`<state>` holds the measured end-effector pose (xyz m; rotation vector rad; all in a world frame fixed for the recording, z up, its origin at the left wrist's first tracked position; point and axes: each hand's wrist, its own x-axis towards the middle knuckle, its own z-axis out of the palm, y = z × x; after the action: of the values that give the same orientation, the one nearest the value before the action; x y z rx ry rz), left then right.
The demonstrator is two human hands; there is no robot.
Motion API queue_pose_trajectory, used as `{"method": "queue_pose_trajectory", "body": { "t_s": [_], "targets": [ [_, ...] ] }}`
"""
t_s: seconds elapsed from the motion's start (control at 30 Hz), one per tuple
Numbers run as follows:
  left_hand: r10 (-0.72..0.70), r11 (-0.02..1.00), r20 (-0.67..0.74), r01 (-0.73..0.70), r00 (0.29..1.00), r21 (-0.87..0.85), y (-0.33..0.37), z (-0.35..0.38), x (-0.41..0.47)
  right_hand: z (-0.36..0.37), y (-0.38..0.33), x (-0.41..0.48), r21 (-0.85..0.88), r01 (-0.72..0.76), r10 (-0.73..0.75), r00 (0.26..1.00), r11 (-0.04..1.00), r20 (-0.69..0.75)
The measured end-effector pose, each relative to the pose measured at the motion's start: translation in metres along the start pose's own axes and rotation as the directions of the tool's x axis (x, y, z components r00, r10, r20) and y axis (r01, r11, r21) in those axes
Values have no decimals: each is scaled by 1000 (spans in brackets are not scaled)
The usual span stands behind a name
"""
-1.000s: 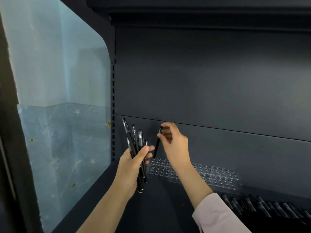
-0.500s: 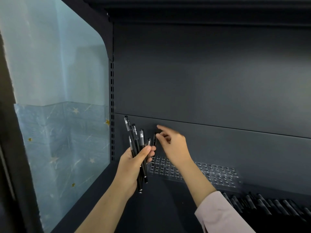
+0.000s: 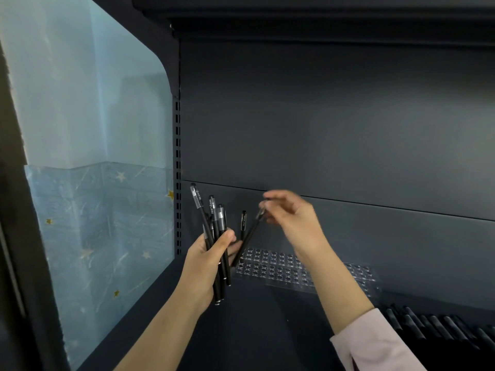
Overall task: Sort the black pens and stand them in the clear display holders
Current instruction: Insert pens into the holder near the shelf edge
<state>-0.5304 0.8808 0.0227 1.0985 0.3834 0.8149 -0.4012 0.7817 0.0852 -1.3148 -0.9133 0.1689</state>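
Observation:
My left hand (image 3: 202, 263) grips a bundle of several black pens (image 3: 220, 222), caps up, in front of the shelf's left corner. My right hand (image 3: 294, 218) pinches the cap end of one more black pen (image 3: 247, 236), which tilts down and left, its lower end beside my left fingers. Behind it a single black pen (image 3: 243, 222) stands upright at the far left corner of the clear display holder (image 3: 281, 266); its foot is hidden by my left fingers. The holder's other holes look empty.
A second clear holder (image 3: 357, 274) lies to the right of the first on the dark shelf. Several loose black pens (image 3: 442, 328) lie at the lower right. A dark back panel (image 3: 321, 129) stands close behind, and a clear side panel (image 3: 93, 156) closes the left.
My right hand set its pen upright at the holder's far left corner and let go. It now pinches another pen, tilted, beside the bundle. My left hand has barely moved.

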Motion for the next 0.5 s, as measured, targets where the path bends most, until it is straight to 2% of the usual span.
{"method": "queue_pose_trajectory", "body": {
  "t_s": [0.07,0.17,0.3,0.5],
  "targets": [
    [10,1000,-20,-10,1000,-3,1,-2,1,-9,0,4,-70,126,-134,981,990,-138],
    [9,999,-26,-8,1000,48,2,-1,-2,-14,2,2,-223,219,-266,941,950,-211],
    [-19,997,16,18,1000,71,1,0,-4,-5,12,-3,-327,251,-312,938,911,-150],
    [14,992,49,-20,999,128,1,-1,-3,2,27,0,-438,273,-342,936,856,-84]
  ]
}}
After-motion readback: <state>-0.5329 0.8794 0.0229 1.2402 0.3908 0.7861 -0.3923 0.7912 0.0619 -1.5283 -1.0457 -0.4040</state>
